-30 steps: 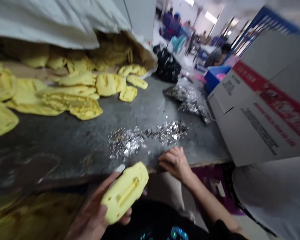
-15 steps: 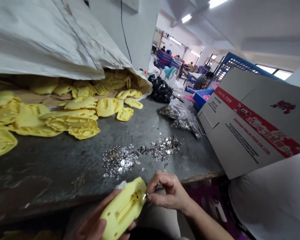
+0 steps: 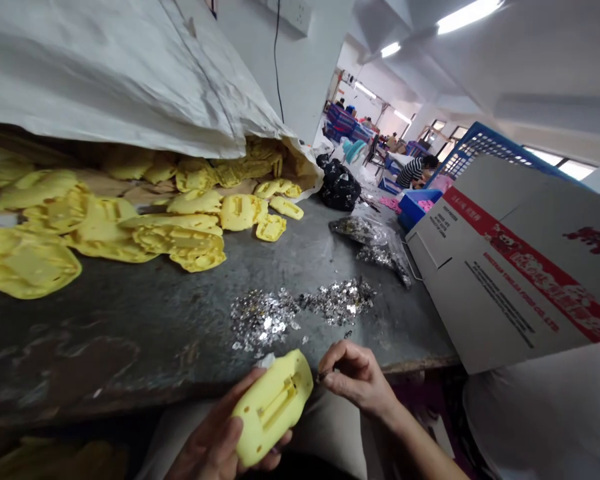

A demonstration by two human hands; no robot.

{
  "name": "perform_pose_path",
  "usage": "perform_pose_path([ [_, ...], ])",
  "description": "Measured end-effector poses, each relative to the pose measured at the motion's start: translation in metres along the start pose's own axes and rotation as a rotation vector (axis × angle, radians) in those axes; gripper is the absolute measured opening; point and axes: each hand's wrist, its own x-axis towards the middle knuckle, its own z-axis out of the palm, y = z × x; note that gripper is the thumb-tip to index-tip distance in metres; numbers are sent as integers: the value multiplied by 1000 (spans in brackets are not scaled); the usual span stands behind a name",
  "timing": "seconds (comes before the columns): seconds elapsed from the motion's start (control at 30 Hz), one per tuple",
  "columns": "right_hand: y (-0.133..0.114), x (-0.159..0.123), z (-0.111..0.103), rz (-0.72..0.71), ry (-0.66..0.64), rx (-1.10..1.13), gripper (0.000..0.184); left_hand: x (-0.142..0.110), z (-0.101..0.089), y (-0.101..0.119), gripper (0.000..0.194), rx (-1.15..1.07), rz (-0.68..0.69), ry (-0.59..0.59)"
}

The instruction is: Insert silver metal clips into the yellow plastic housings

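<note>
My left hand [image 3: 225,433] is closed around a yellow plastic shell [image 3: 273,408], holding it tilted at the front edge of the bench. A long recess and several small holes show on the shell's upper face. Just right of the shell's far end, my right hand [image 3: 353,377] pinches a small metal piece [image 3: 321,377] between thumb and fingertips. A small gap separates that piece from the shell. Beyond both hands lies a pile of small shiny metal pieces [image 3: 267,317] on the dark bench [image 3: 175,333].
Many yellow plastic parts [image 3: 180,243] spill from a large white sack [image 3: 130,73] at the left. Clear bags of metal pieces [image 3: 373,243] and a black bag [image 3: 339,187] lie further back. A printed carton [image 3: 510,267] and blue crate [image 3: 480,143] stand right. Someone in a striped top [image 3: 411,172] sits beyond.
My right hand has drawn slightly away from the shell, and the metal piece no longer meets its edge. The whole scene has shifted rightward in the view.
</note>
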Motion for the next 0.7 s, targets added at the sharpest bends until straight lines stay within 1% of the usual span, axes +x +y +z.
perform_pose_path([
  [0.13,-1,1,7,-17,-59,-7,31,-6,2,2,132,-9,42,8],
  [0.2,0,2,7,-70,-69,-63,30,-6,3,2,131,-5,49,17],
  [0.3,-2,7,3,-196,-64,-170,32,-1,4,4,133,13,61,-3],
  [0.33,-5,8,1,-243,-59,-206,33,-1,5,5,128,24,69,-21],
  [0.37,-10,8,-1,-282,-57,-242,33,-3,6,6,120,38,82,-43],
  [0.43,-22,4,-4,-328,-57,-305,31,-12,11,9,93,73,119,-93],
  [0.5,-34,-3,-7,-254,-74,-256,22,-24,18,11,71,94,169,-135],
  [0.53,-39,-7,-9,-216,-79,-232,18,-28,21,11,68,91,178,-169],
  [0.6,-44,-12,-12,-258,-97,-295,14,-33,25,10,66,72,181,-233],
  [0.7,-47,-16,-13,-307,-111,-401,9,-34,28,7,62,75,182,-278],
])
